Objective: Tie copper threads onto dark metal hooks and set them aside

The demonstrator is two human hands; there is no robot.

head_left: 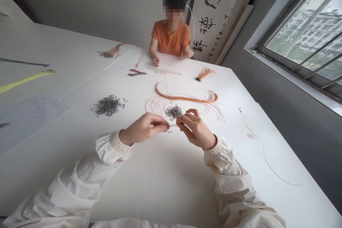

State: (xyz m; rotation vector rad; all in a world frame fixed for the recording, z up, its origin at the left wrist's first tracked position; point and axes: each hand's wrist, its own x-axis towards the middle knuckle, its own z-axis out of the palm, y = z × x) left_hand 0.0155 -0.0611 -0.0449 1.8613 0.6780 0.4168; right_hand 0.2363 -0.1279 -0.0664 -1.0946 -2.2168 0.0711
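My left hand pinches the bend of a dark fish hook between thumb and forefinger; its point shows just below the fingertips. My right hand is closed at the other end of the hook's shank, thumb against fingers; whether a line is also in that pinch I cannot tell. Right behind my fingers lies a small heap of dark hooks. Beyond it, a bundle of orange line is spread in a long curve, with loose strands around it. A larger heap of hooks lies to the left.
Across the white table sits a person in orange. Near that person lie red-handled pliers, a ruler and tied bunches of orange line. A single hook with line lies at right, yellow strands at left.
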